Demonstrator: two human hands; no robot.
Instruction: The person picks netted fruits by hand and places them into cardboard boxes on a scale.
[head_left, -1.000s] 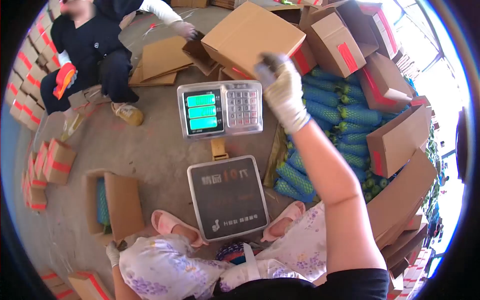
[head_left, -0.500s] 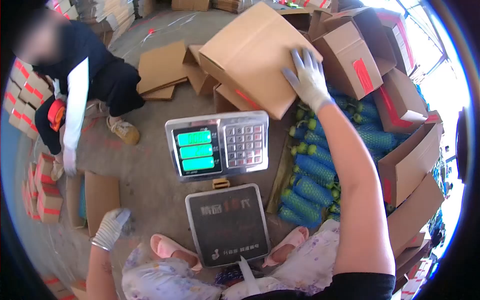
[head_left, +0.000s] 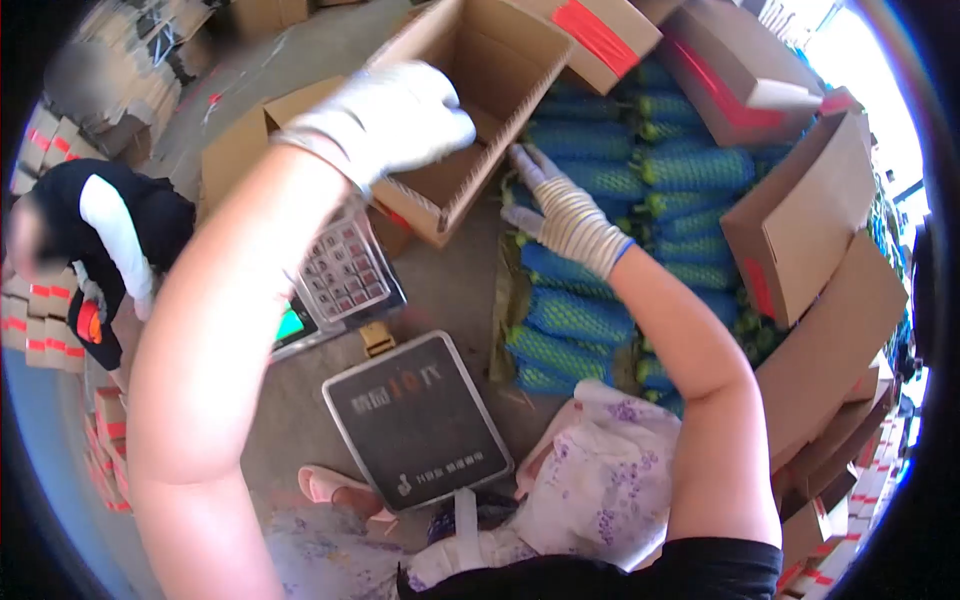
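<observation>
An open-topped cardboard box (head_left: 500,60) is tilted beyond the scale, its inside showing. My left hand (head_left: 395,120), in a white glove, crosses over the scale's display and lies at the box's left side. Its fingers are curled at the box edge, and the exact grip is partly hidden. On the other side, my right hand (head_left: 575,220), in a striped glove, has its fingers stretched out with the tips by the box's near right edge. Below it lie rows of green produce in blue mesh sleeves (head_left: 580,315). The scale's dark platform (head_left: 415,420) is bare.
A keypad unit (head_left: 345,270) stands behind the platform, partly covered by my left arm. Open cartons (head_left: 800,220) line the right side. At the left, a person (head_left: 110,220) bends near stacked red-taped boxes (head_left: 50,320). Flattened cardboard lies behind the scale.
The box has turned from its closed face to its open side. My left hand has swung up from the lower left to the box. My right hand has moved lower, and the view has shifted.
</observation>
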